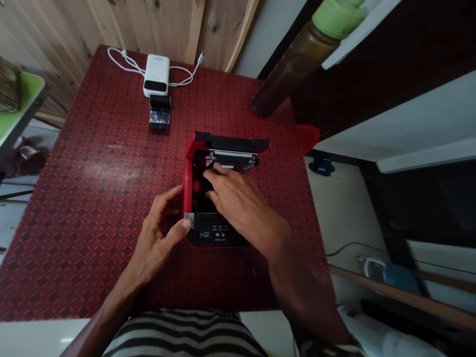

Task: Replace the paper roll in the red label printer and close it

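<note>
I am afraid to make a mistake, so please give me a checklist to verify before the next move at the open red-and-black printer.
1. Lid raised: ok, it stands open.
2. Printer supported by the left hand: ok, the thumb touches its near left corner.
3. Right hand out of the printer: not ok, it reaches inside.
4. Right hand's grip free of any part: cannot tell, some fingertips are hidden.
5. White cable away from the printer: ok, they are apart.
6. Bottle away from the printer: ok, no contact.
</note>
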The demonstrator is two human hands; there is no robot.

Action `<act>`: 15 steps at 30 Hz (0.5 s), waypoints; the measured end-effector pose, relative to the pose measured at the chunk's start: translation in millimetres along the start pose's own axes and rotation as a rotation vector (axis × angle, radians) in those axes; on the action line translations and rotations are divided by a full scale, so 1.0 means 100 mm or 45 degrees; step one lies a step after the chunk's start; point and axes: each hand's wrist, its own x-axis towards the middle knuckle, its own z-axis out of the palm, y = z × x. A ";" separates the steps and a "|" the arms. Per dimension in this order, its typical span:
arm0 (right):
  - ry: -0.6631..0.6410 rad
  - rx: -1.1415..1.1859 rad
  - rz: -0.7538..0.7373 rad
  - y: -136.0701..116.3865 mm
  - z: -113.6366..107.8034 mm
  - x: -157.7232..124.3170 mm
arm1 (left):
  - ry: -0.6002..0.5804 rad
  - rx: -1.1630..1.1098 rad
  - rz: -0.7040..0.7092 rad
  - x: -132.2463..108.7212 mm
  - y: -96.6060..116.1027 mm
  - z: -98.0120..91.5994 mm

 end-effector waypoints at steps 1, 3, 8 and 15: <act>0.036 0.059 -0.027 0.02 -0.02 -0.05 | 0.000 0.007 0.003 0.00 0.00 0.00; 0.100 0.189 -0.122 0.08 -0.07 -0.17 | 0.000 0.023 0.013 0.00 -0.01 0.00; 0.102 0.333 -0.445 0.22 -0.18 -0.35 | 0.013 0.022 0.025 0.00 -0.04 -0.01; -0.009 0.359 -0.516 0.35 -0.17 -0.24 | 0.000 0.022 0.064 0.00 -0.05 0.00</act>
